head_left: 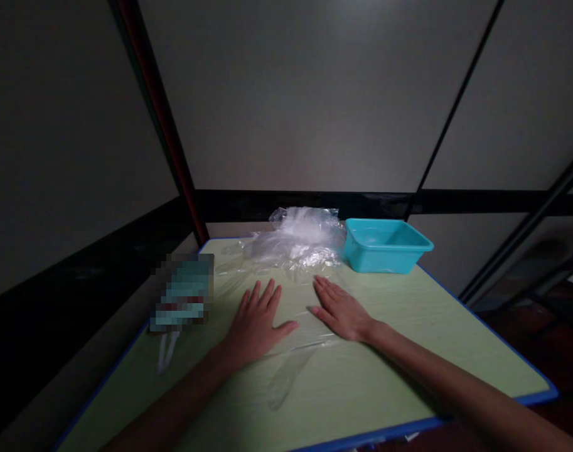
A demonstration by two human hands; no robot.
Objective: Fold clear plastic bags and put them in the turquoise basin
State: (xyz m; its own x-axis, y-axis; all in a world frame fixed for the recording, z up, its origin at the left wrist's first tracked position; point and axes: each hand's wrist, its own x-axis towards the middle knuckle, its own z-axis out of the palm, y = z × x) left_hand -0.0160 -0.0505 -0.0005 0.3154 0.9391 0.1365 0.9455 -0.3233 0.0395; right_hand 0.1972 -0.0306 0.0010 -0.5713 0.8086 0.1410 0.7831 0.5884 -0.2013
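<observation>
My left hand [257,325] lies palm down with its fingers spread. Under and between the two hands is a piece of thin clear plastic film [299,329], flat on the table. One narrow, round-ended strip of it points toward me; whether it is a glove or a bag I cannot tell. My right hand [343,312] rests flat at the film's right side, thumb held apart from the other fingers. Neither hand grips anything. Beyond my fingertips sits a crumpled heap of clear plastic [300,238].
A turquoise plastic basin [385,257] stands at the back right of the pale green, blue-edged table [408,389]. At the left edge lies a blurred-out flat object [185,295] with a white strap [167,351]. Grey wall panels [305,94] rise close behind the table.
</observation>
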